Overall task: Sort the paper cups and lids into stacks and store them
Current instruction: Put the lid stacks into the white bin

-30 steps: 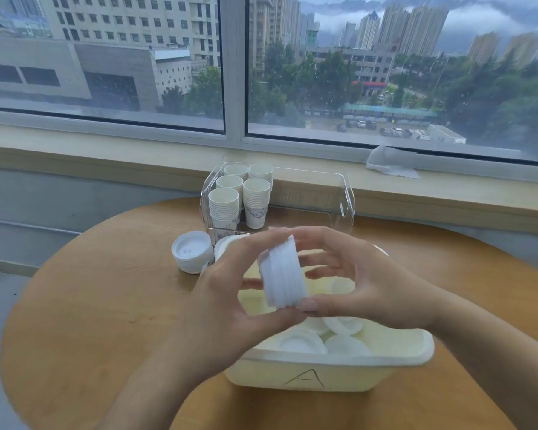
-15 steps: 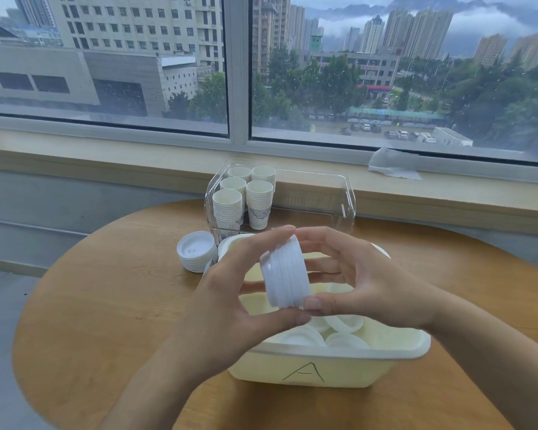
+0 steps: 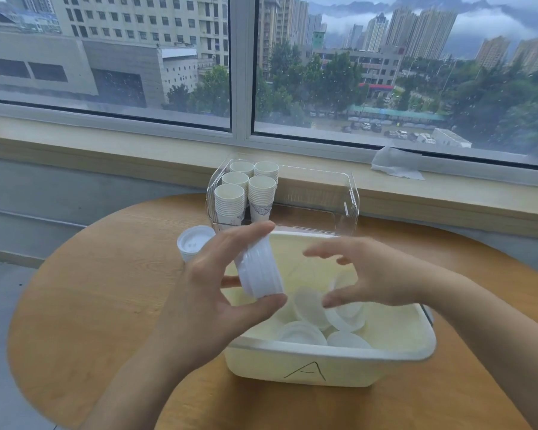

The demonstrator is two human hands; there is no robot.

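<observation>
My left hand [image 3: 208, 293] grips a stack of white lids [image 3: 260, 270] on edge, thumb below and fingers on top, above the left part of a cream bin marked "A" [image 3: 330, 364]. My right hand [image 3: 373, 273] hovers just right of the stack with fingers spread, holding nothing. Several loose white lids [image 3: 317, 321] lie in the bin. A second lid stack [image 3: 194, 242] stands on the table left of the bin. Behind the bin, a clear box [image 3: 351, 200] holds several stacks of paper cups [image 3: 252, 193] in its left part.
The round wooden table [image 3: 90, 290] reaches to a window sill [image 3: 106, 144] at the back. A crumpled white tissue [image 3: 396, 164] lies on the sill at the right. The floor [image 3: 0, 287] drops away at the left.
My right hand has let go of the lid stack and drawn away to the right. The left hand alone holds the stack, now tilted.
</observation>
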